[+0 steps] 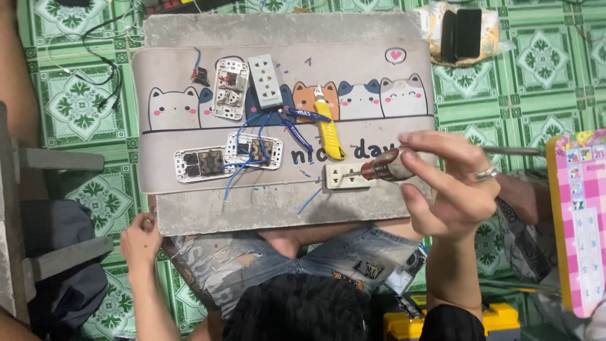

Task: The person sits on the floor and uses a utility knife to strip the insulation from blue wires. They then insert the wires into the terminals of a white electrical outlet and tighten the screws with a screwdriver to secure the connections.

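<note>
Right hand (451,183) at three o'clock is wrapped around a screwdriver (386,167) with a red and clear handle, tip resting on the cream socket strip (346,177) near the board's lower edge. Left hand (140,239) sits at seven o'clock, off the mat, fingers curled at the corner of the grey board (252,211); whether it grips anything I cannot tell.

Crowding the middle: a yellow utility knife (329,129) lies just above the socket strip, blue-handled pliers (302,120) crossing beside it. At nine o'clock from the screwdriver, two opened switch plates (227,158) trail blue wires (243,167). Up at twelve, a white outlet (265,80) and another bare switch body (230,88).

The cat-printed mat (372,95) has open surface along its right side. Beyond the edges, green patterned floor tiles (76,101).

A pink checked board (581,221) stands at four o'clock, a yellow case (499,319) at five.
</note>
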